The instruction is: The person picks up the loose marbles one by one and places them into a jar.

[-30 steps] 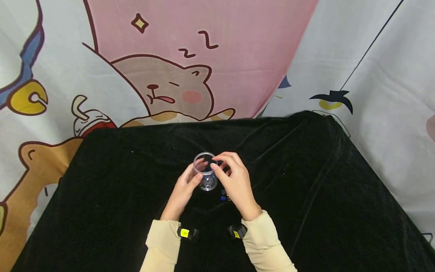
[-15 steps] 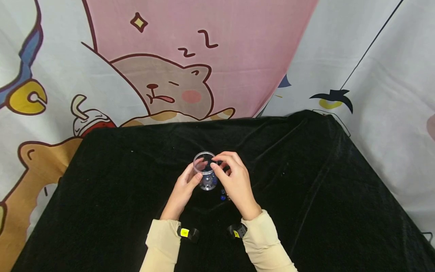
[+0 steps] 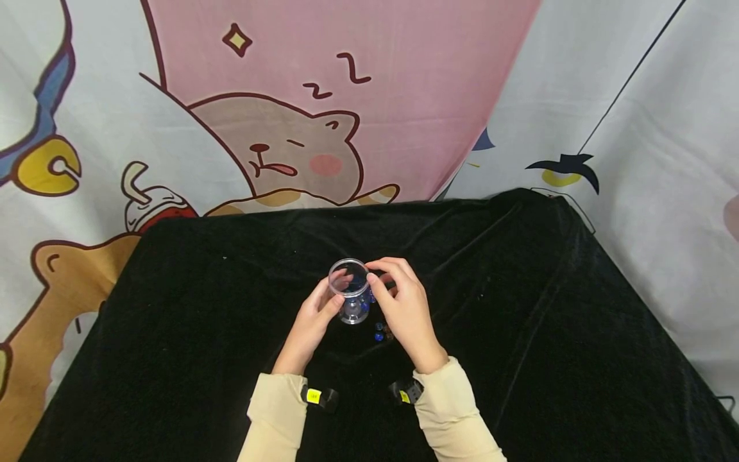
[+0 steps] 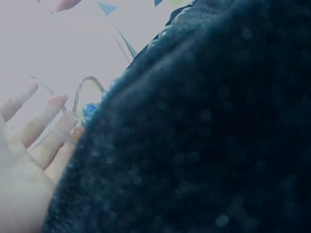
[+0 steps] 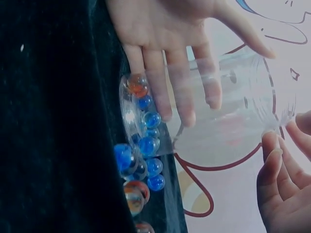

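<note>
A clear jar (image 3: pixel 349 282) stands upright on the black cloth. My left hand (image 3: pixel 312 317) holds it from the left side, thumb in front, fingers spread along its wall. My right hand (image 3: pixel 404 305) is at the right of the rim, with thumb and index finger bent loosely and no marble showing between them. In the right wrist view, its fingertips (image 5: pixel 271 138) are right at the rim. Blue and orange marbles (image 5: pixel 149 145) gather low at the jar's base. Several more marbles (image 3: pixel 379 332), blue and brown, lie on the cloth beside the right hand.
Black velvety cloth (image 3: pixel 190 333) covers the table, with folds on the right. Printed curtains (image 3: pixel 439 83) hang behind and at both sides. In the left wrist view, pale beads or marbles (image 4: pixel 153 44) show along the cloth's edge.
My right hand has shifted slightly right, its fingertips moving from over the jar's mouth to the outside of the rim. More of the loose marbles now shows. The left hand and jar stay put.
</note>
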`<state>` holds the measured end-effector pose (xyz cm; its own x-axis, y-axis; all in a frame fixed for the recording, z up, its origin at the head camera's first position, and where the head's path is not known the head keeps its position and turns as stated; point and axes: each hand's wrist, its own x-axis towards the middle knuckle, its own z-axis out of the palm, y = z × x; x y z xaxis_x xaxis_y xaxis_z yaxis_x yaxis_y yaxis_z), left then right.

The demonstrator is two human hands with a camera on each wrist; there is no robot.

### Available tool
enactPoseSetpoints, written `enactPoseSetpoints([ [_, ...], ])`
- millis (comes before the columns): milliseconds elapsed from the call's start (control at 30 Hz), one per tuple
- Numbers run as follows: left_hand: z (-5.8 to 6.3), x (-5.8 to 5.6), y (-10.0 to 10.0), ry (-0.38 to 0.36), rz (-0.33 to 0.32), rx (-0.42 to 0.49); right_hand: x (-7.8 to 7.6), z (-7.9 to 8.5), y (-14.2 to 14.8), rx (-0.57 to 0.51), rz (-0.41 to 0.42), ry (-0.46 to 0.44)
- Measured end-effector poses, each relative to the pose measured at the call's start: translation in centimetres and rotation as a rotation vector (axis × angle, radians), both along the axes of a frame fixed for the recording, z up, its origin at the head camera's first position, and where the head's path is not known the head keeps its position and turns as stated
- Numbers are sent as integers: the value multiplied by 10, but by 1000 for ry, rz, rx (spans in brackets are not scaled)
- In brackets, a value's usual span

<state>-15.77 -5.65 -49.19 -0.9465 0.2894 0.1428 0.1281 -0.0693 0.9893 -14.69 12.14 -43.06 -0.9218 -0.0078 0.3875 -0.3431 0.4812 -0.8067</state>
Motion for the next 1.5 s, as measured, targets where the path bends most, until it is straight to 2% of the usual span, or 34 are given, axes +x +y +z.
enactPoseSetpoints([
  [233,21,8,3,4,-12,14,-3,-2,9,23,-43,4],
  [367,26,10,3,1,-9,-5,-5,-4,15,40,-49,-14],
  [933,27,10,3,-7,-5,-18,-9,-9,23,112,-13,-160],
  [1267,25,10,2,-10,-9,-6,-10,-21,20,251,37,-248],
  [1500,25,10,2,-16,-13,-3,-11,-26,19,279,55,-275],
])
